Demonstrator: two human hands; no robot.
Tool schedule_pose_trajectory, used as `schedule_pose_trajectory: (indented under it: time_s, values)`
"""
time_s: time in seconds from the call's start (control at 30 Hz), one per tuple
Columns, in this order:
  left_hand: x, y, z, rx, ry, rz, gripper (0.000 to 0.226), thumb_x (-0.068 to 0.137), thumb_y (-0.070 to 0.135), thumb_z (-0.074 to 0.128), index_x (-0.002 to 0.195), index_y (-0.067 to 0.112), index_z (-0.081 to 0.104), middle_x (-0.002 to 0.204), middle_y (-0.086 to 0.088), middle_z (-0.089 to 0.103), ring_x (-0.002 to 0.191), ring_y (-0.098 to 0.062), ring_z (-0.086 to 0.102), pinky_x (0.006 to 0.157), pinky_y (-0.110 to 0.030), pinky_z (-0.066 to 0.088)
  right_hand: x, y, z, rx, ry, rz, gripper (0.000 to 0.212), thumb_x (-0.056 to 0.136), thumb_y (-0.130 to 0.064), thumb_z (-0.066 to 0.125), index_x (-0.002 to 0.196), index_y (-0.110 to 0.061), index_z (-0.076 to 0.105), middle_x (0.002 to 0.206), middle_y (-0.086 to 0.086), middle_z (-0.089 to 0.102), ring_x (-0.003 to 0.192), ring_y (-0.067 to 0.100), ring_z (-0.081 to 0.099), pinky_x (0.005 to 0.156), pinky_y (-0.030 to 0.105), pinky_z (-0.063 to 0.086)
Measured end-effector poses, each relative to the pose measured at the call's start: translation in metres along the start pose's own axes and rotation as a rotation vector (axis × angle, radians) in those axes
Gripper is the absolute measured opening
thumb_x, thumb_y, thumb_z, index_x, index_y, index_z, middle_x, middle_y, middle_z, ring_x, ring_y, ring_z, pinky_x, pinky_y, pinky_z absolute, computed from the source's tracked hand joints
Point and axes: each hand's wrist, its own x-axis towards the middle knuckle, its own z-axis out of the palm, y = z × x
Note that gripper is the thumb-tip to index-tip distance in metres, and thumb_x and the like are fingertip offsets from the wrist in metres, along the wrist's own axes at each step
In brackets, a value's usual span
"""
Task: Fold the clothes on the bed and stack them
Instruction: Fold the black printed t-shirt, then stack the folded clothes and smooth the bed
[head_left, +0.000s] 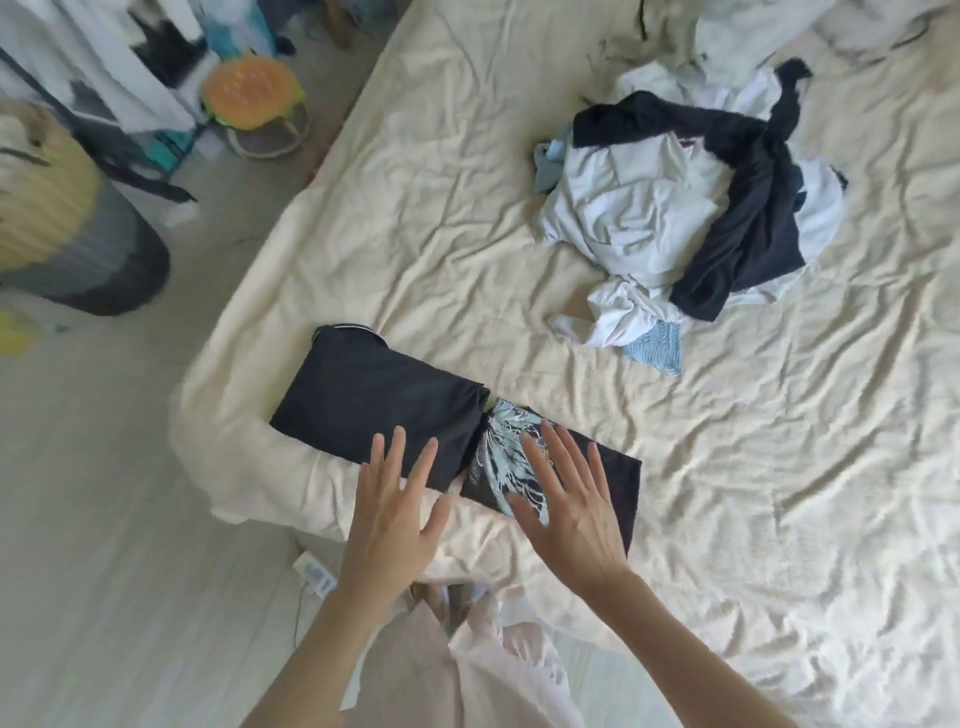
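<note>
Near the bed's left corner lie two folded garments, touching end to end: one plain black fold, then one black fold with a pale blue print. Two hands hover flat with fingers spread, gripping nothing: left hand, right hand. Farther right sits one unfolded pile of white, black and blue clothes.

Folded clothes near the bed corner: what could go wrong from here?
1. The plain black fold lies at the bed's corner; a push from the left hand might slide it off.
2. The printed fold sits beside it, not stacked; lifting it could undo the fold.
3. The pile remains unfolded.
</note>
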Motion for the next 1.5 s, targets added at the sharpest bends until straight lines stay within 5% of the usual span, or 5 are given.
schedule_pose_trajectory:
  time_s: [0.5,0.9,1.1,1.27,1.5]
  values:
    - [-0.084,-0.168,-0.179,-0.039,0.309,-0.371,0.057,0.097,0.039,0.047,0.148,0.021,0.030,0.157,-0.014,0.017,0.146,-0.036,0.004,0.116,-0.047,0.014,0.099,-0.253,0.011,-0.061,-0.069,-0.507,0.061,0.084,-0.036,0.068,0.136,-0.009,0.050,0.141,0.017,0.048,0.130,0.037,0.044,0.105,0.061,0.033]
    - [-0.120,-0.369,-0.310,-0.042,0.279,-0.461,0.082,0.078,0.065,0.005,0.149,0.027,0.023,0.159,-0.007,0.007,0.146,-0.026,-0.009,0.117,-0.040,0.000,0.150,-0.460,0.091,0.024,-0.186,-0.426,0.062,0.095,-0.046,0.045,0.149,-0.024,0.024,0.157,0.006,0.021,0.147,0.023,0.012,0.118,0.044,0.002]
    - [-0.088,-0.416,-0.322,-0.032,0.201,-0.438,0.060,0.097,0.048,0.034,0.150,0.030,0.014,0.160,-0.005,0.000,0.146,-0.024,-0.014,0.117,-0.040,-0.004,0.202,-0.509,0.112,-0.016,-0.155,-0.377,0.062,0.093,-0.043,0.054,0.147,-0.019,0.033,0.153,0.010,0.031,0.144,0.029,0.021,0.116,0.052,0.010]
    - [-0.043,-0.461,-0.340,0.049,0.126,-0.383,0.062,0.095,0.055,0.024,0.149,0.033,0.002,0.160,-0.006,-0.001,0.146,-0.026,-0.012,0.117,-0.042,-0.002,0.256,-0.533,0.137,-0.077,-0.132,-0.306,0.063,0.088,-0.042,0.061,0.143,-0.017,0.042,0.148,0.014,0.039,0.139,0.035,0.032,0.112,0.057,0.017]
    - [0.072,-0.543,-0.414,0.122,0.042,-0.311,0.063,0.097,0.053,0.027,0.150,0.032,-0.001,0.159,-0.004,-0.008,0.145,-0.025,-0.017,0.116,-0.041,-0.007,0.368,-0.559,0.171,-0.061,-0.182,-0.128,0.065,0.094,-0.053,0.039,0.151,-0.028,0.018,0.159,0.003,0.013,0.147,0.022,0.003,0.118,0.046,-0.005]
